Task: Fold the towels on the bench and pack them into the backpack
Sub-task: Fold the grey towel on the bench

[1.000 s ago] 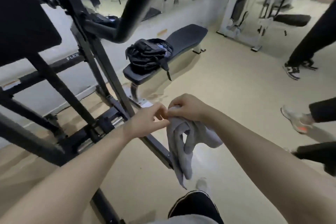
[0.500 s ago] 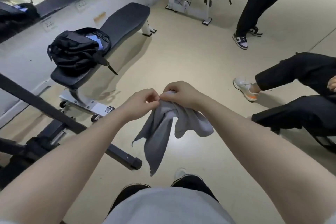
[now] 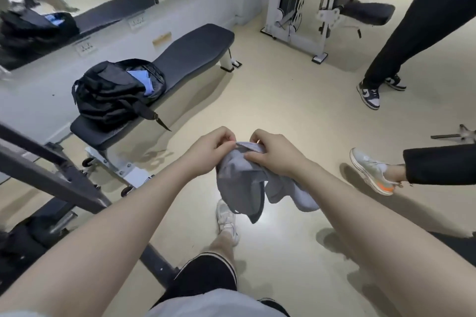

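Both hands' grip pinches towel (image 3: 242, 183) top; rest apparently hangs below.

Crumpled grey towel (image 3: 240, 183) hanging mid-air, open black backpack (image 3: 113, 92) showing blue cloth (image 3: 144, 80), on black bench (image 3: 190, 46)

The left hand (image 3: 208, 156) and right hand (image 3: 275, 156) now sit a bit apart. The gray towel (image 3: 244, 183) looks more bunched up than before.
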`<state>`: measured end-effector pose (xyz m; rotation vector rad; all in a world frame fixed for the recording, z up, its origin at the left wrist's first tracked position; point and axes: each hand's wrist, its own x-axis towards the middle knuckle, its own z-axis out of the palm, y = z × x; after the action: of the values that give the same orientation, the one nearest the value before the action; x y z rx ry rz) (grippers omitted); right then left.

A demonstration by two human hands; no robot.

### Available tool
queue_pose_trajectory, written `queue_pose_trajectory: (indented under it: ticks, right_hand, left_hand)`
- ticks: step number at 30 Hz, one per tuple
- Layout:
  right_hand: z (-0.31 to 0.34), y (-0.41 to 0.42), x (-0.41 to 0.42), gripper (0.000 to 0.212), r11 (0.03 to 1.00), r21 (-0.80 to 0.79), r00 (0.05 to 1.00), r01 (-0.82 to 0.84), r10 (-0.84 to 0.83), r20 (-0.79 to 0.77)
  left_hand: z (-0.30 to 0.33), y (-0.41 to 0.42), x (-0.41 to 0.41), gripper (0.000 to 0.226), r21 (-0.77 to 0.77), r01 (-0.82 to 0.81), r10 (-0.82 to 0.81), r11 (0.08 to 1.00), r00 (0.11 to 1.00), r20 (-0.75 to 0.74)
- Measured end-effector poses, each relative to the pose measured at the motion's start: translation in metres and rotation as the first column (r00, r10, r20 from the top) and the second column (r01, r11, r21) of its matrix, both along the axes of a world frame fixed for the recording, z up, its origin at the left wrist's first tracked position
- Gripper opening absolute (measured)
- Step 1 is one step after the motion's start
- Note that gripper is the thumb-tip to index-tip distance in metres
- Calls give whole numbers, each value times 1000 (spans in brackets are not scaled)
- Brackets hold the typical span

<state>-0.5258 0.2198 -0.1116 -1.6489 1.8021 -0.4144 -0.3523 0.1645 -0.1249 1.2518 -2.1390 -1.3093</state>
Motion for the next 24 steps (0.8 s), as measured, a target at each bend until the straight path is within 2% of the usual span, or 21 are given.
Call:
queue_pose_trajectory:
  ticks: [6, 9, 12, 16, 20, 24]
  right_hand:
    - [-4, -148, -42, 6, 994, -107, 993, -32, 20, -116]
    - [7, -224, -56, 11, 990, -141, 996, -15, 3, -84]
    - [15, -295, -71, 17, 987, -162, 998, 0, -12, -67]
    - [19, -379, -88, 19, 968, -239, 995, 70, -50, 85]
    - [15, -466, -105, 15, 946, -312, 996, -89, 92, -6]
    - [5, -561, -125, 12, 937, -319, 985, -141, 165, 47]
  left_hand:
    - [2, -141, -47, 13, -77, 10, -14, 997, 999, -48]
    - [14, -207, -60, 11, -41, 15, -17, 999, 999, -31]
    - [26, -271, -69, 15, -127, -7, 14, 992, 998, 54]
    - [22, -345, -71, 13, -176, -178, 198, 968, 975, 102]
    - [-3, -412, -71, 15, -111, -290, 306, 951, 936, 174]
    - [-28, -490, -94, 12, -72, -452, 458, 889, 871, 181]
